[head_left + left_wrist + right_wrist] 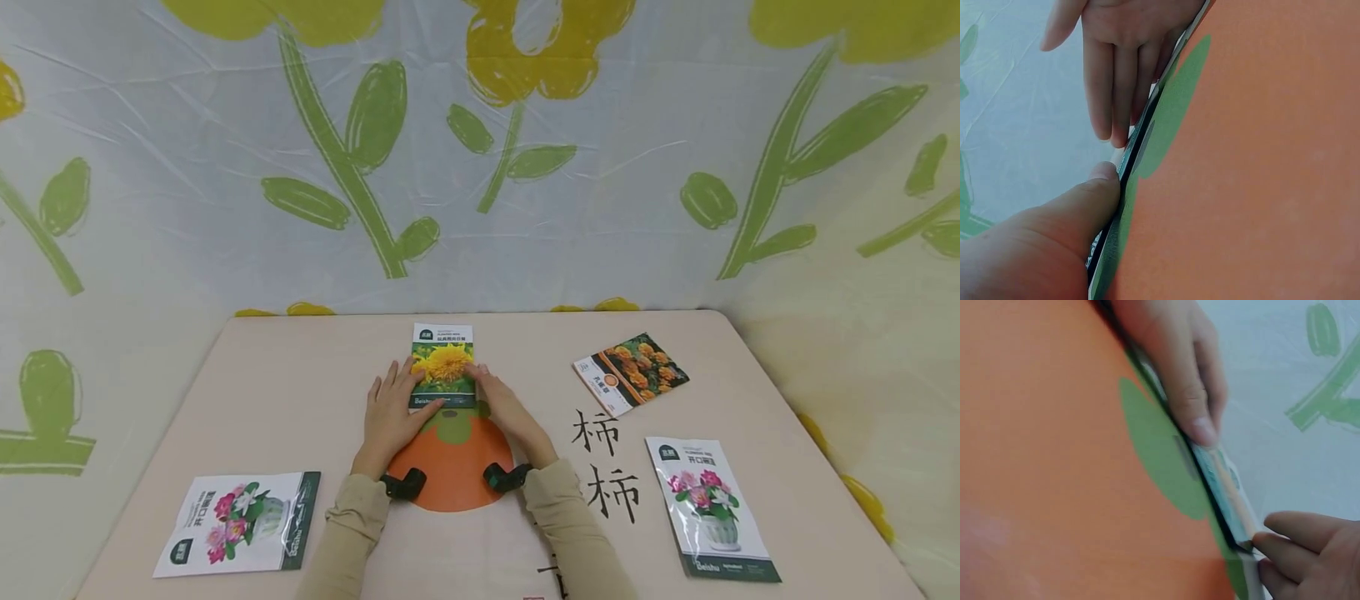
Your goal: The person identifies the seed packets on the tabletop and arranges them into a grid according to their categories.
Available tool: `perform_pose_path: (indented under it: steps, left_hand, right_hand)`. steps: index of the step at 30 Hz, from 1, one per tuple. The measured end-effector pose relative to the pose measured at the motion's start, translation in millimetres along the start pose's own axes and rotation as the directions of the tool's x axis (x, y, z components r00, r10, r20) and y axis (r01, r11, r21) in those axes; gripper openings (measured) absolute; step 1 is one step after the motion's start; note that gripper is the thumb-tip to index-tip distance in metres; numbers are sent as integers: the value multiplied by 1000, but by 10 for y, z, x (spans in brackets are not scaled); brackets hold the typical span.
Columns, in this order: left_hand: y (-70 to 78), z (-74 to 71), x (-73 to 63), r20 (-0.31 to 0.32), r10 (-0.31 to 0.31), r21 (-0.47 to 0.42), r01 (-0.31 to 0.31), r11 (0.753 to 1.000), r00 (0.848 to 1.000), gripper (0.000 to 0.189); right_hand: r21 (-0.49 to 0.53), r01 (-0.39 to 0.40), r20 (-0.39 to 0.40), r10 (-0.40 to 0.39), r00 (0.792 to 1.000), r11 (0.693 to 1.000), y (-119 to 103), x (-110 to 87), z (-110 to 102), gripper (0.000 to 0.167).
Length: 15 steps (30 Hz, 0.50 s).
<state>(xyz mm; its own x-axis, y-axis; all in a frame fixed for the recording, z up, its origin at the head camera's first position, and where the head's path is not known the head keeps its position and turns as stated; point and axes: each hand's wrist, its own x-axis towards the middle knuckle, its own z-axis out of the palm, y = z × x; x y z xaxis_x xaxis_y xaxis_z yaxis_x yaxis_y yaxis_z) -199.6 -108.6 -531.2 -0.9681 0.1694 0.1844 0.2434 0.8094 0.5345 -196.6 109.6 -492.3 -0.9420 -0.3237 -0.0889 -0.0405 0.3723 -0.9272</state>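
Observation:
A seed packet with a yellow flower picture [442, 385] lies upright at the far middle of the table, its green lower end over the top of a printed orange persimmon [453, 467]. My left hand [392, 417] rests at its left side, fingers stretched along the edge and thumb on the lower end. At the opposite side, my right hand [513, 408] touches the right edge with fairly straight fingers. In the left wrist view, the left thumb [1094, 197] presses on the packet's near edge. The right hand's fingertips [1266, 544] meet the packet's side in the right wrist view.
An orange-flower seed packet [633, 373] lies slanted at the back right. Two pink-flower packets lie nearer: one on the right [712, 508], one sideways on the left [240, 525]. Black printed characters [613, 492] mark the table right of the persimmon. A flowered cloth [600, 242] hangs behind.

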Motion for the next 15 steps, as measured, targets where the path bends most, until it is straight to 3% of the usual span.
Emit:
perform_pose_path:
  steps: [6, 15]
  left_hand:
    - [6, -10, -3, 3, -1, 8, 1, 1000, 1000, 68]
    - [9, -15, -2, -27, 16, 5, -16, 1000, 1000, 69]
  right_hand:
    - [-41, 10, -48, -12, 999, 999, -9, 16, 46, 59]
    - [-40, 68, -22, -69, 997, 997, 42, 19, -18, 58]
